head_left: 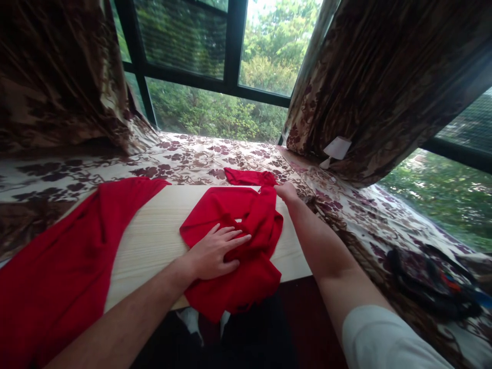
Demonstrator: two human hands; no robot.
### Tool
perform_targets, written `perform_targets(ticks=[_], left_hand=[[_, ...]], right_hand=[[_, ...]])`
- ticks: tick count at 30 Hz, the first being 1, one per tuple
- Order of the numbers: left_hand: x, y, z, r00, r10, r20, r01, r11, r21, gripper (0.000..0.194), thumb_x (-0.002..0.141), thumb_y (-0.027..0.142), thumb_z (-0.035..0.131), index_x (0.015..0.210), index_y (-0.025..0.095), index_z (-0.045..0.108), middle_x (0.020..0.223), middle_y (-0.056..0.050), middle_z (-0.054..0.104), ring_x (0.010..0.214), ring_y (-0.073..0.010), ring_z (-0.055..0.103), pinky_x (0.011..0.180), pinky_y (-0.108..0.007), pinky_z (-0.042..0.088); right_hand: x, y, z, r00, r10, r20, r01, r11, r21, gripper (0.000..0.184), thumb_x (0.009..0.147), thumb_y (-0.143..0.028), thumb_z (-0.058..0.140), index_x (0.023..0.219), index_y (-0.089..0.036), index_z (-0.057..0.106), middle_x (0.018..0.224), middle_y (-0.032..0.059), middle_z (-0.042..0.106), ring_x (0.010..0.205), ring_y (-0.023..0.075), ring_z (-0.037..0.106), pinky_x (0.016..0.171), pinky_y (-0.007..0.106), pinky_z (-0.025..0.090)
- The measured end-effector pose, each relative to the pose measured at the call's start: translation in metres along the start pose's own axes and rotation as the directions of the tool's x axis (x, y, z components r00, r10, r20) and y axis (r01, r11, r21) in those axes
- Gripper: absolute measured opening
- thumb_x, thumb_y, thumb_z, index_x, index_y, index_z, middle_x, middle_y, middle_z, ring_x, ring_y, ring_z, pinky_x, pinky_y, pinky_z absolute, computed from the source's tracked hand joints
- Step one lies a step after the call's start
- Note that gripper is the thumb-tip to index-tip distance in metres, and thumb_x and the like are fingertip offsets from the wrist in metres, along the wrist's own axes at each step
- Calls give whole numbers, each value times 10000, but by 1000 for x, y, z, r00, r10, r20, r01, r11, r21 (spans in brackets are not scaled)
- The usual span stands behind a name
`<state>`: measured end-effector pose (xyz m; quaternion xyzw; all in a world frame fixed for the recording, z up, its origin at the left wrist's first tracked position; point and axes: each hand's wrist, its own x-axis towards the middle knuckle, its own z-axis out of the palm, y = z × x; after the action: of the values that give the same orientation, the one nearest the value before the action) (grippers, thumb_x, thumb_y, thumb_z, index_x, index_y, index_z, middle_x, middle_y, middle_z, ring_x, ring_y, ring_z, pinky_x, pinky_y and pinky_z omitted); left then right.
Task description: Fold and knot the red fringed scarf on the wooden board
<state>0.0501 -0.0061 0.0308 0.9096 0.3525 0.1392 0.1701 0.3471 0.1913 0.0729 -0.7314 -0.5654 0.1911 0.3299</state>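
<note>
A dark, leaf-patterned curtain (361, 66) hangs at the right and another curtain (57, 82) at the left, with a dark-framed window (215, 110) between them and greenery outside. Below the window spreads a floral cover (203, 148). A broad length of red fabric (69, 246) runs from the near left corner up over the left end of a pale wooden board (142, 246).

On the right half of that board, in front of the person, lies a bunched red garment (226, 197). Its long axis runs from near to far: the near end drops over the board's front edge in a blunt point, while at the far end a narrow strip reaches past the back edge onto the floral cover and points left. A dark bag (426, 282) lies on the cover at the right.

The left hand (217, 251) rests flat on the middle of the garment, palm down, fingers spread, grasping nothing. The right hand (286, 191), arm outstretched, is at the garment's far right corner; its fingers are partly hidden, but it seems clenched on the cloth there. Beyond it, by the right curtain, stands a small white lamp (338, 147).
</note>
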Motion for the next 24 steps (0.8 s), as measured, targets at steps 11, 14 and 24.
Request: perform_targets(ticks=[11, 14, 24], left_hand=[[24, -24, -16, 915, -402, 11, 330, 734, -593, 600, 828, 455, 561, 1329, 131, 616, 1025, -80, 732, 898, -246, 662, 823, -340, 495], [31, -27, -15, 912, -410, -9, 336, 758, -559, 469, 767, 412, 592, 1124, 145, 737, 1014, -69, 739, 901, -249, 664, 816, -324, 488], [34, -36, 1, 903, -427, 34, 339, 663, -667, 492, 762, 513, 594, 1042, 143, 758, 961, -73, 753, 850, -234, 666, 777, -322, 497]], right_hand=[[-146, 13, -29, 755, 109, 646, -82, 994, -71, 452, 803, -501, 729, 569, -130, 622, 492, 69, 620, 382, 102, 511, 336, 189, 332], [-174, 18, -22, 764, 96, 638, -242, 959, 146, 360, 760, -429, 784, 636, -131, 623, 516, 24, 605, 400, 68, 488, 340, 158, 311], [-202, 1, 6, 917, 56, 395, -371, 487, 791, 218, 663, -214, 716, 756, -201, 519, 642, -38, 609, 558, 126, 595, 505, 231, 496]])
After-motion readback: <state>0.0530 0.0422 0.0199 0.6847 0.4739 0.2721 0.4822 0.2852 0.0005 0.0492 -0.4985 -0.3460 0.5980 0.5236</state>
